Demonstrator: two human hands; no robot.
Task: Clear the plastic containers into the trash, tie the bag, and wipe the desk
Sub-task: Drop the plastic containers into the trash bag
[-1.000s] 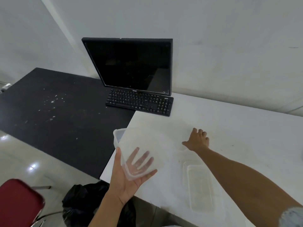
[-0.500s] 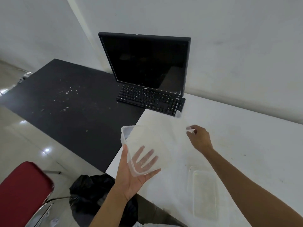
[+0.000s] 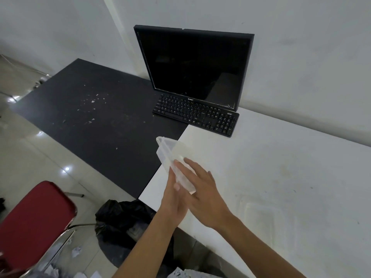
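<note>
A clear plastic container [image 3: 167, 151] is tilted in the air over the near left corner of the white desk [image 3: 281, 167]. My left hand [image 3: 172, 201] holds it from below, with the thumb against its side. My right hand [image 3: 202, 195] lies on top of it with fingers straight, pressing it toward the left palm. A second clear plastic container [image 3: 267, 219] lies flat on the desk to the right of my hands. The black trash bag [image 3: 124, 219] stands open on the floor just below the desk corner, under my left forearm.
A black monitor [image 3: 196, 65] and keyboard [image 3: 196, 115] stand at the back against the wall. A black desk [image 3: 90, 109] with white specks adjoins on the left. A red chair [image 3: 34, 221] is at lower left. Crumpled paper scraps [image 3: 76, 251] lie on the tiled floor.
My right hand left the desk and came over onto the container in my left hand. The container tipped more on edge. The view shifted left and down.
</note>
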